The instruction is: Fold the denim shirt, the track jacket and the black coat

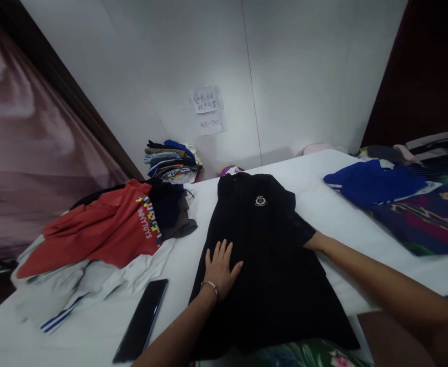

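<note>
A black garment with a small crest on its chest lies spread on the white-covered table, its collar end away from me. My left hand rests flat on its left part with the fingers spread; a bracelet circles that wrist. On the other side, my right hand reaches into or under the garment's right sleeve. Cloth hides its fingers, so whether they grip anything does not show. A black smartphone lies on the table to the left of my left forearm.
A red top lies on a loose heap of clothes at left. Behind it stands a folded clothes stack. Blue clothing and a dark patterned cloth lie at right. Handwritten paper notes hang on the wall.
</note>
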